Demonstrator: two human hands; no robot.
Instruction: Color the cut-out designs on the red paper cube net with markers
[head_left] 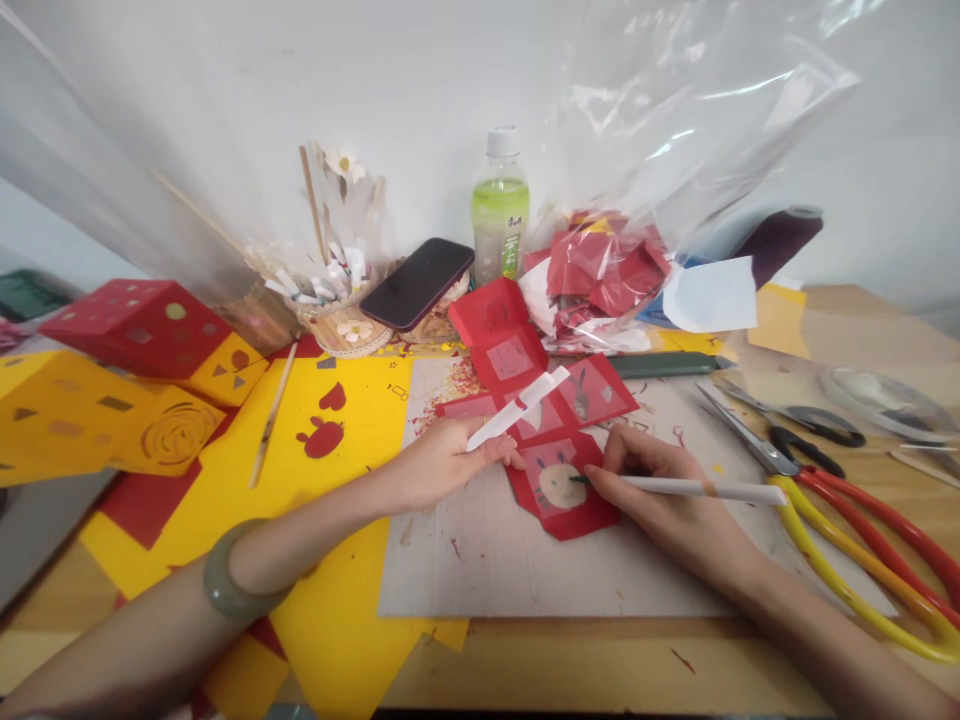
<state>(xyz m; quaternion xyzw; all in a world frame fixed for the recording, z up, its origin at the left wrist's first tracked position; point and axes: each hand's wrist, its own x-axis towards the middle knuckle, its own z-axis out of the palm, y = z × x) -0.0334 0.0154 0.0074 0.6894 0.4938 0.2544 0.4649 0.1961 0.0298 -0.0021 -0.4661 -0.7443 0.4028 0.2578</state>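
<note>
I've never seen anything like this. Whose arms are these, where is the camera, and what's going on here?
There is no machine here: these are a person's own bare hands. The single picture comes from a camera worn on that person's head, looking forward and down.

The right hand holds a white pen, its dark tip at a pale round shape on a red paper cutout. The left hand grips a white stick-like thing over the cutout; I can't tell exactly what it is.

Beneath the cutout is a greyish board, with yellow paper to the left and large scissors to the right. Farther back are a phone and a bottle of green liquid.
</note>
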